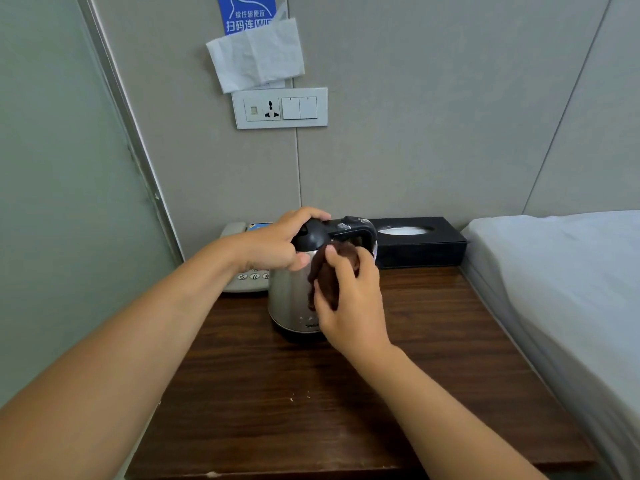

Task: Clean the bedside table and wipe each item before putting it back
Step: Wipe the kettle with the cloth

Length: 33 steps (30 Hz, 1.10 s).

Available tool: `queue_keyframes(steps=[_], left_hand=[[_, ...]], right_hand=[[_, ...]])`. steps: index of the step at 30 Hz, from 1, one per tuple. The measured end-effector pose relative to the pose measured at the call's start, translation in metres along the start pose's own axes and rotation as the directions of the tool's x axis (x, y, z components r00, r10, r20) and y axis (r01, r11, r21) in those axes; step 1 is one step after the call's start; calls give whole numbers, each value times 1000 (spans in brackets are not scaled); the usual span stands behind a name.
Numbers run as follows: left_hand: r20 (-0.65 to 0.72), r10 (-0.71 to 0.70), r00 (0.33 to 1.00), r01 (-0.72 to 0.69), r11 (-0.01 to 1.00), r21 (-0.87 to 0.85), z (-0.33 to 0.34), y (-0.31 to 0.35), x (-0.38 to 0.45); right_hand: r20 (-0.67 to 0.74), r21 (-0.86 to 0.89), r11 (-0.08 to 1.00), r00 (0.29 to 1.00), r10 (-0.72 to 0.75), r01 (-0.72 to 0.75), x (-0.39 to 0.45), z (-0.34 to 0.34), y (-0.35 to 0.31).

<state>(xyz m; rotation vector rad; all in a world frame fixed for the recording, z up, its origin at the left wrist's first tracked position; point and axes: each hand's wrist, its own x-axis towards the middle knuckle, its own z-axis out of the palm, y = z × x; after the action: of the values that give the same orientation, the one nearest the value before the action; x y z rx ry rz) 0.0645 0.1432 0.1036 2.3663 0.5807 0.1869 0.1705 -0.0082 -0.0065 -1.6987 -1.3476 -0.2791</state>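
We're wiping the kettle (294, 299) — left hand (277, 244) curled over its lid, right hand (349, 303) pinching the cloth (329, 282) at three o'clock; next, we'd turn it.

Looks like a budget hotel room: bed (561, 271) at the right edge, phone (242, 278) and tissue box (420, 251) on the nightstand (311, 393), blue WiFi sign (247, 13) top center above the outlet panel (280, 108).
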Motion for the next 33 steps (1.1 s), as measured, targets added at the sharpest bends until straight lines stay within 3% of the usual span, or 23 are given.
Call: queue_keyframes(steps=[2, 7, 9, 12, 14, 17, 21, 23, 28, 31, 33], left_hand=[[-8, 4, 1000, -4, 1000, 0, 1, 0, -1], [-34, 14, 999, -13, 1000, 16, 4, 5, -2], [-34, 10, 999, -10, 1000, 14, 5, 6, -3], [-25, 8, 1000, -9, 1000, -23, 5, 6, -2], [-15, -1, 1000, 0, 998, -65, 3, 5, 0], [-10, -2, 1000, 2, 998, -65, 2, 4, 0], [-14, -4, 1000, 4, 999, -34, 4, 4, 0], [-13, -6, 1000, 6, 999, -38, 4, 5, -1], [-25, -27, 999, 26, 999, -40, 4, 6, -2], [-24, -26, 999, 25, 999, -42, 4, 8, -3], [-23, -24, 999, 23, 999, -30, 4, 7, -3]], right_hand=[[17, -61, 998, 1000, -23, 24, -11, 1, 8], [64, 15, 957, 955, 289, -291, -6, -13, 25], [41, 91, 970, 974, 223, -226, 3, -21, 15], [-37, 117, 993, 999, 16, -11, 20, -21, -9], [-65, 112, 994, 998, -9, 17, 29, -16, -16], [-140, 220, 973, 984, 106, -74, 23, -15, -6], [70, 209, 874, 898, 433, -438, 15, -20, 23], [90, 207, 872, 897, 434, -443, 19, -23, 24], [-57, 217, 954, 972, 226, -209, 37, -23, -6], [-44, 244, 934, 959, 278, -260, 36, -21, 4], [51, 251, 887, 920, 388, -388, 28, -21, 21]])
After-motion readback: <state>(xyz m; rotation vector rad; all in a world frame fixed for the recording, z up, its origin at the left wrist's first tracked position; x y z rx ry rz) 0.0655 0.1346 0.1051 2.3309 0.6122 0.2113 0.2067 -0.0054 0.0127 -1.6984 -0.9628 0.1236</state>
